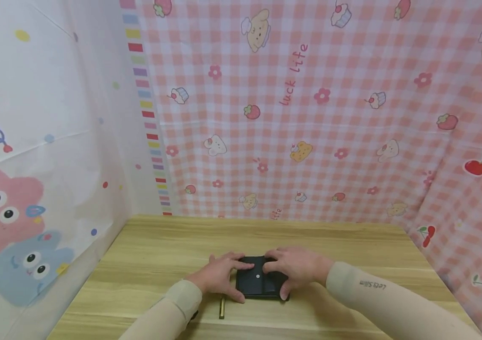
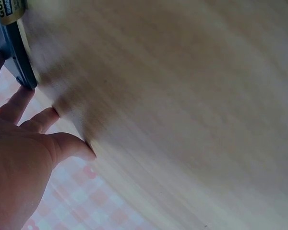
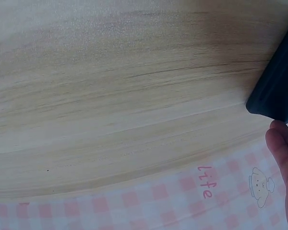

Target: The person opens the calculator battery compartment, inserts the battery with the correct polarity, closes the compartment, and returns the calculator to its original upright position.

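Observation:
A black wallet (image 1: 250,283) with a small silver snap lies flat on the table between both hands. My left hand (image 1: 219,276) spreads over its left side, one finger reaching onto the top and the thumb by the near left corner. In the left wrist view, fingertips (image 2: 25,96) of that hand meet the wallet's edge. My right hand (image 1: 298,267) holds the right side, fingers bent over the top and thumb at the near edge. The right wrist view has a corner of the wallet (image 3: 273,91) with fingertips right at it.
A small gold-and-black cylinder (image 1: 222,308) with lettering lies near the left thumb, partly hidden by the hand. The wood-grain table (image 1: 173,236) ends at a pink checked cloth (image 1: 232,156) behind and a white printed cloth (image 1: 75,189) on the left.

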{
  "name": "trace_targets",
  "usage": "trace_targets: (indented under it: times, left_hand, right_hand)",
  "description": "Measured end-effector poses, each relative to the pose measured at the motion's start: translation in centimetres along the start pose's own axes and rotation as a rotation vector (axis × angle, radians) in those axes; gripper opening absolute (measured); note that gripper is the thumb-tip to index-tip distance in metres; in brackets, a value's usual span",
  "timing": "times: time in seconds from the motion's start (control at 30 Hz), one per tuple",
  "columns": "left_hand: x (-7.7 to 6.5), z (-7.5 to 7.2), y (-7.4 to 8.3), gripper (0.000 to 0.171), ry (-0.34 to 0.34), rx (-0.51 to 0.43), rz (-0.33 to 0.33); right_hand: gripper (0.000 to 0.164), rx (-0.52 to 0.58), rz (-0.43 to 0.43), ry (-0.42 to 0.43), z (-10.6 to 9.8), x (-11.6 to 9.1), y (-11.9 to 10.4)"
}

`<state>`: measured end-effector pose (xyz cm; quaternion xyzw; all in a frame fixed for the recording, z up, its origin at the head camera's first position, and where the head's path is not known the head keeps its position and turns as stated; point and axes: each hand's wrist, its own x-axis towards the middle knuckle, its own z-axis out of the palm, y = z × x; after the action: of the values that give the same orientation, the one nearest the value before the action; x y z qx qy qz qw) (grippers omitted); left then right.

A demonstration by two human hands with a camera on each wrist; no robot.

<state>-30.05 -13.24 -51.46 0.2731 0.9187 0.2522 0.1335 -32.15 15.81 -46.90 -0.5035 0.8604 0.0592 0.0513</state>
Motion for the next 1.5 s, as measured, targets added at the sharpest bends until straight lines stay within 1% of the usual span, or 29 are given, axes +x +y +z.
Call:
trace_targets:
  times: [0.43,0.9,1.1,1.3,1.5]
  left_hand:
    - [0.0,0.0,0.0,0.088,-0.008,-0.011,-0.001]
    - [-0.2,0.0,0.3,0.087,-0.002,-0.015,-0.007]
    - [-0.2,0.0,0.0,0.087,-0.006,-0.017,-0.008]
    - [-0.3,0.0,0.0,0.086,-0.011,-0.024,-0.010]
    - [-0.3,-0.1,0.1,0.086,-0.012,-0.026,-0.012]
  right_hand:
    - [0.072,0.082,0.045,0.008,0.4,-0.2,0.0]
    - [0.071,0.103,0.060,0.017,0.6,-0.5,-0.1]
    - [0.072,0.158,0.087,0.014,0.9,-0.6,-0.1]
    - [0.074,0.217,0.106,0.046,1.3,-1.1,-0.2]
    - [0.073,0.236,0.124,0.075,1.6,-1.6,-0.3]
